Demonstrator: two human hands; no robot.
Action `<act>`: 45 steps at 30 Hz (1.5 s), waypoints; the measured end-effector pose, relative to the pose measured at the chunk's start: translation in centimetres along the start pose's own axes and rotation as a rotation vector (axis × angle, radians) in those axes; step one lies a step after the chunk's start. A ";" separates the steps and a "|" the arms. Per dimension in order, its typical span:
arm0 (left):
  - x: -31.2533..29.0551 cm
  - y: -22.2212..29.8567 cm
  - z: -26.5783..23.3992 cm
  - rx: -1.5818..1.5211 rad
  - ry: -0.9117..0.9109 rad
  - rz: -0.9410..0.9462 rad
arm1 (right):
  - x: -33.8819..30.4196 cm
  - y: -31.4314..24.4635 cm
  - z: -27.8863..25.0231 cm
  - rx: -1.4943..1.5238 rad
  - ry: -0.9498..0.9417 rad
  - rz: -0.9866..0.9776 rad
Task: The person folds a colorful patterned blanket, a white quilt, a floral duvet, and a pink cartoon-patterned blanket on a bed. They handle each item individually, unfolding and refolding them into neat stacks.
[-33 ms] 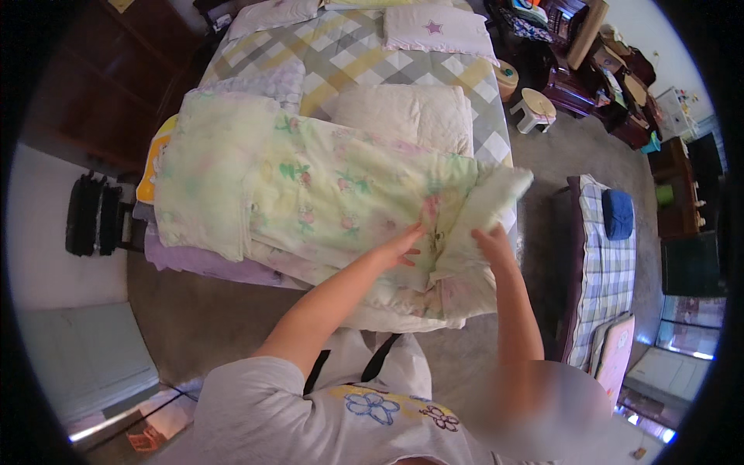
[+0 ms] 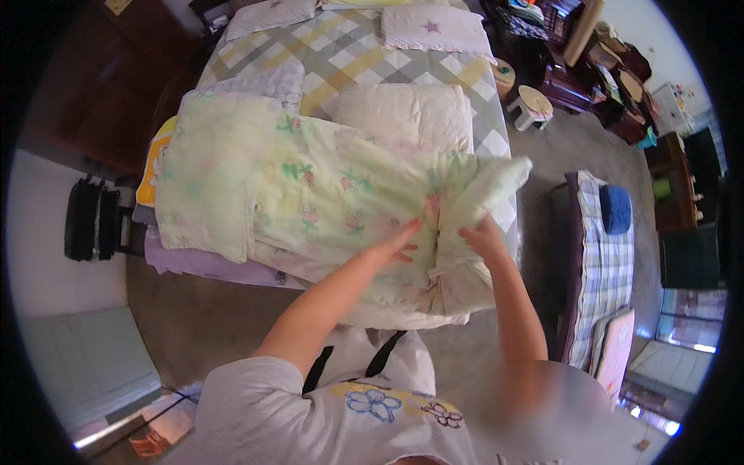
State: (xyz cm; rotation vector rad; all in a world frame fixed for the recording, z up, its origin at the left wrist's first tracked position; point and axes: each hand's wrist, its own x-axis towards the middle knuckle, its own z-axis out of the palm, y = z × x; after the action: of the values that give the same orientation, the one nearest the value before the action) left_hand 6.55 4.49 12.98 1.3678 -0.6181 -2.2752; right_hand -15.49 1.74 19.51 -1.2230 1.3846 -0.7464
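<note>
A pale green quilt (image 2: 341,174) with pink flowers and green leaves lies spread across the foot of the bed. Its left part is folded into a thick layer (image 2: 213,174). On the right, a loose flap (image 2: 484,182) is turned over toward the middle, its far corner sticking out past the bed's side. My left hand (image 2: 398,240) rests on the quilt just left of this fold, fingers spread. Against the flap lies my right hand (image 2: 482,239), fingers apart and pointing left, pressing the cloth. Bunched fabric shows between the hands and the near edge.
Beyond the quilt lie a folded white quilt (image 2: 411,108) and a pillow with a star (image 2: 434,29) on the checked bedspread (image 2: 333,58). Purple bedding (image 2: 209,260) hangs at the left. A stool (image 2: 532,107) and a bench with a plaid cover (image 2: 608,267) stand to the right.
My right hand has shifted a little to the left, and the flap under it has moved left too. My left hand stays in nearly the same spot.
</note>
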 end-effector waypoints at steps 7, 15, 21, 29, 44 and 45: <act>-6.6 1.3 -15.4 -0.269 0.177 0.203 | -1.0 -6.0 24.4 -0.658 -0.223 0.103; -3.9 -0.9 -21.9 0.231 0.366 0.322 | -8.2 2.2 29.4 -1.025 -0.363 0.287; 1.7 2.4 -19.2 0.703 0.538 0.384 | -12.1 2.9 28.6 -1.370 -0.301 -0.091; -3.0 7.5 -20.8 0.759 0.474 0.664 | -10.9 -0.1 28.5 -0.973 -0.097 -0.368; -6.0 3.3 -26.6 1.288 0.985 0.106 | 2.6 11.9 20.2 -0.592 0.512 -0.041; -6.2 3.3 -25.7 1.347 1.007 0.256 | 4.5 14.6 17.2 -0.129 0.307 0.328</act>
State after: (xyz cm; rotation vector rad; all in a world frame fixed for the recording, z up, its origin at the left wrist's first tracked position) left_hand 32.58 1.09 8.46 2.4123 -1.8321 -0.5071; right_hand -2.20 4.79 0.93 -0.9690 1.8572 -0.6380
